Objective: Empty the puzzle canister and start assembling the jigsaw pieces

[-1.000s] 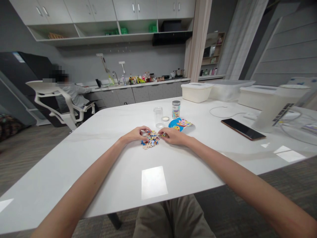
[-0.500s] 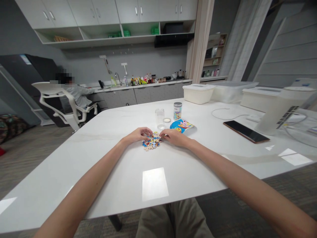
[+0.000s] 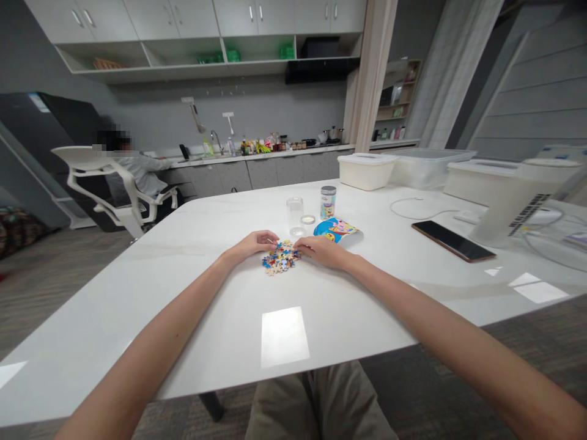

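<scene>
A small heap of colourful jigsaw pieces (image 3: 279, 259) lies on the white table (image 3: 197, 293) in front of me. My left hand (image 3: 253, 243) rests at the heap's left side, fingers curled with the tips touching the pieces. On the right side of the heap sits my right hand (image 3: 321, 249), its fingers bent down onto the pieces. What the fingertips pinch is too small to make out. Behind the heap stand a clear glass tube (image 3: 295, 215), its lid (image 3: 307, 219), a printed tin (image 3: 327, 202) and a blue picture sheet (image 3: 335, 230).
A dark phone (image 3: 452, 240) and a white cable (image 3: 413, 209) lie to the right. White lidded bins (image 3: 367, 170) and a white appliance (image 3: 518, 198) stand at the far right. A person sits in a white chair (image 3: 117, 183) at the back left by the kitchen counter.
Both hands have shifted slightly over the heap, fingers working the pieces. The camera view moved a little; the heap stays in place.
</scene>
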